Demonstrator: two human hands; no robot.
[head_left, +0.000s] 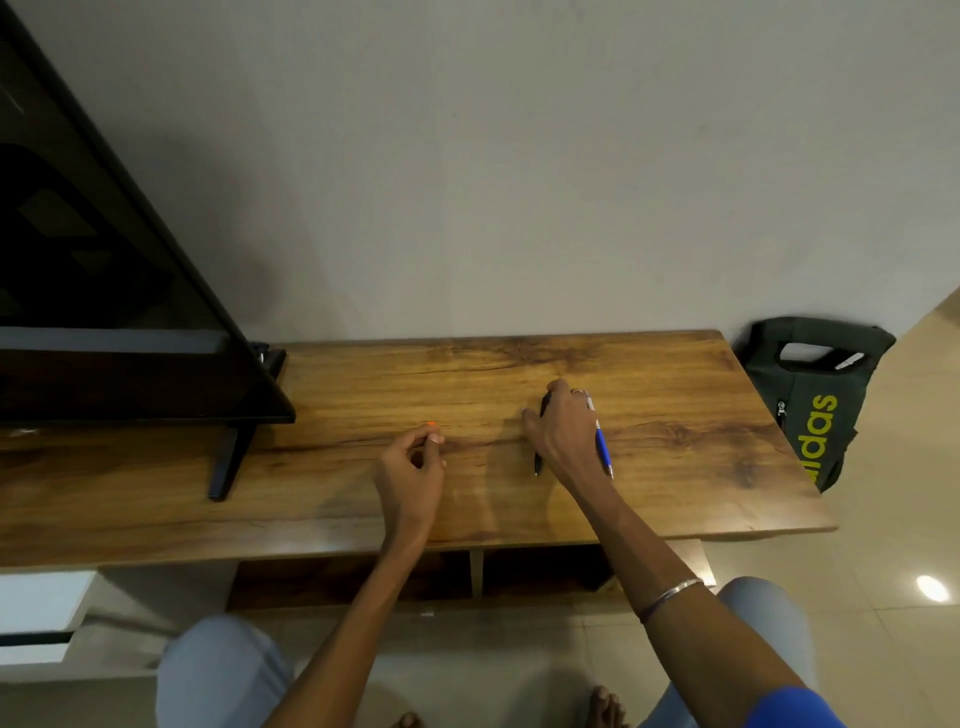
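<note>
Pens are passing through the right hand, whose fingers are curling down around them. The black pen is running under the palm, its top poking out by the fingertips and its tip sticking out on the thumb side near the wrist. The blue pen is lying along the outer edge of that hand, from the ringed finger back toward the wrist; whether the fingers are gripping it or it is just resting on the wood beside them cannot be told. A thin metal bangle is sitting further down the same forearm.

Just to the left of this grip, and apart from it, the left hand is pinching a small orange-tipped piece between thumb and fingertips, low over the surface. It is too small and blurred to identify.

Both hands are working over the wooden table, which is standing against a pale wall. Well to the left of the hands a television is standing on its black foot. Off the table's end, to the right of the pens, a dark bag with yellow-green lettering is leaning on the tiled floor.
</note>
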